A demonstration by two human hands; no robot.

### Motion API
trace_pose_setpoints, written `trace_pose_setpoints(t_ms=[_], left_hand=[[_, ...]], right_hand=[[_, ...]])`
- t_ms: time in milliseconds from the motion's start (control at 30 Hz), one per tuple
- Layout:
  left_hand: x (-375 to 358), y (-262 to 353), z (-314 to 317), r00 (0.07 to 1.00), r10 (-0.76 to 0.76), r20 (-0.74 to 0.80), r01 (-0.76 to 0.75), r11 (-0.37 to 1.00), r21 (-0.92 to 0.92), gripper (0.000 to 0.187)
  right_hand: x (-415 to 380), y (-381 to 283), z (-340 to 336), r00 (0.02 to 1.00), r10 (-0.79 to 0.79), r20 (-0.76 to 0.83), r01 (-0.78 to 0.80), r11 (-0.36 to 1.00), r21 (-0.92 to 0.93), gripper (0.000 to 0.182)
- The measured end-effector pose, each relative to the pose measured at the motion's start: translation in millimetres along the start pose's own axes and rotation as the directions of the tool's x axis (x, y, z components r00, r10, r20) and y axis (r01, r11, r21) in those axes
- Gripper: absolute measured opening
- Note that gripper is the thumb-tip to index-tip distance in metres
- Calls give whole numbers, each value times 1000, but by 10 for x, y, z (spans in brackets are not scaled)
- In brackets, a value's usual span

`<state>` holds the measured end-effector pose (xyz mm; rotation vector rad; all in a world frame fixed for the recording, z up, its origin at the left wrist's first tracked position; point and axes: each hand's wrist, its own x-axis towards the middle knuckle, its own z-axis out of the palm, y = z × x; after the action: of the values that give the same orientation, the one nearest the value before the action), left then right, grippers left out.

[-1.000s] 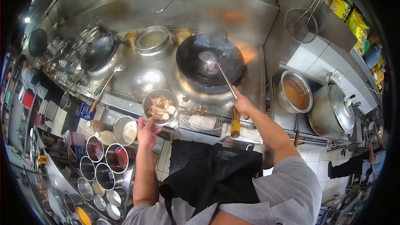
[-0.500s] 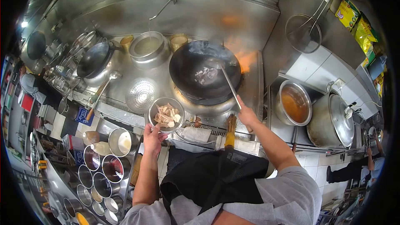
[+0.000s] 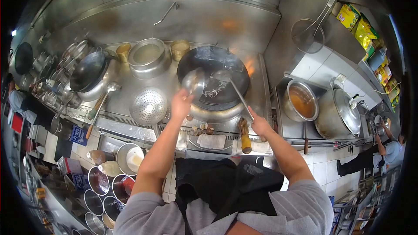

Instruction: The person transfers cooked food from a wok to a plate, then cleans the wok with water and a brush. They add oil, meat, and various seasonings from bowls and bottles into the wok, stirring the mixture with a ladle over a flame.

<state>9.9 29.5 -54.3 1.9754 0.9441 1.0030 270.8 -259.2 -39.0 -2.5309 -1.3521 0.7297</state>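
- The steel cooking range filled the view, its backsplash running along the top.
- The big black wok sat on the burner, flame licking at its right rim, pale onion strands lying inside.
- A lidded stockpot stood at far right, an open pot of orange broth just beside it.
- A second wok rested at left, well apart from the hands.
- A perforated strainer lay between the woks, right beside the left forearm.
- The metal bowl was tipped on edge over the wok's left rim; its contents couldn't be seen.
- The left hand had fingers wrapped on that bowl's lower edge.
- The right hand was closed round the ladle handle, the scoop down in the wok.
- A bamboo brush stood near the right wrist.
- The seasoning tubs at lower left were partly cut off.
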Motion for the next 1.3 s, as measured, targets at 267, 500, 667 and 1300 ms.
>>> trace_pose_setpoints(t_ms=[267,500,667,1300], left_hand=[[1242,436,463,947,319,23,-294,840,457,15],[1095,377,618,947,244,208,-320,702,636,31],[693,-201,712,960,-128,249,-19,858,513,29],[-2322,613,-907,794,-526,-305,116,623,-774,15]], right_hand=[[-1298,138,74,978,153,-143,-158,987,-24,93],[-1345,368,84,986,63,-154,-54,997,61,88],[-800,785,-63,976,-129,-175,146,985,92,87],[-438,-23,-862,908,-389,-154,340,470,815,81]])
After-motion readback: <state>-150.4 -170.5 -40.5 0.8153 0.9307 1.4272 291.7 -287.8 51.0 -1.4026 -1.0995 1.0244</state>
